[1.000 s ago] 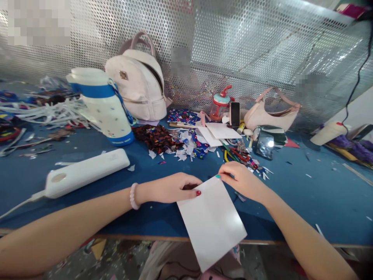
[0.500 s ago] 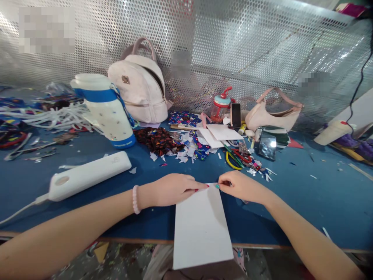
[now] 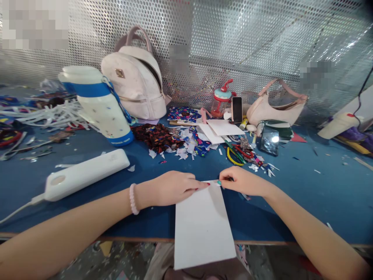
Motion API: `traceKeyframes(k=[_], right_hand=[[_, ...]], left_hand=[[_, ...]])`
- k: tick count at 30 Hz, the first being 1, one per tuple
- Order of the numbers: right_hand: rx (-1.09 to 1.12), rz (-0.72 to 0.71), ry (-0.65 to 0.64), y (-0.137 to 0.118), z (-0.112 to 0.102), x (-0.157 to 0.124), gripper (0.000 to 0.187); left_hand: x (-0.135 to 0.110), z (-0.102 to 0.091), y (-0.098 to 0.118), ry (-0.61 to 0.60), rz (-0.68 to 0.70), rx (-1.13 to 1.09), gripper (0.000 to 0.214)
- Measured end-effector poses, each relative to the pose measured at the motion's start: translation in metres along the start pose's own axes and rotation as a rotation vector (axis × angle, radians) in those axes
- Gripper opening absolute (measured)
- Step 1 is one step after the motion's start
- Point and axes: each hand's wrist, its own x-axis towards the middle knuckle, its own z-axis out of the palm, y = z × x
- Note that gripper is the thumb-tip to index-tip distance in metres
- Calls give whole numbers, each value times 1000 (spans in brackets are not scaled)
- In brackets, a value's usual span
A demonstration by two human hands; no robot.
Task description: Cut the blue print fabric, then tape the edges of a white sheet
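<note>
Over table edge [image 3: 140, 238], white sheet [image 3: 202, 227]

Looks like a craft workshop here: paper scraps [image 3: 182, 154] and heaped white strips [image 3: 62, 114] litter the blue worktable [image 3: 294, 202] above a flecked floor [image 3: 128, 254].

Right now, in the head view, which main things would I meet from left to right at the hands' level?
White corded device, beaded bracelet, left hand, white sheet, right hand.
</note>
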Motion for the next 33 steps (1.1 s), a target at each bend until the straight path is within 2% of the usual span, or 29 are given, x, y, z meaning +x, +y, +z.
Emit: traceKeyframes(k=[6,27,33], right_hand=[[17,-9,2,-3,-2,-2,18],[46,36,16,-14,-8,-11,18],[-4,39,60,-13,-8,-12,18]], left_hand=[[0,1,-1,12,1,-55,40],[1,-3,3,-40,-37,-13,42],[3,-2,2,-43,-33,-5,41]])
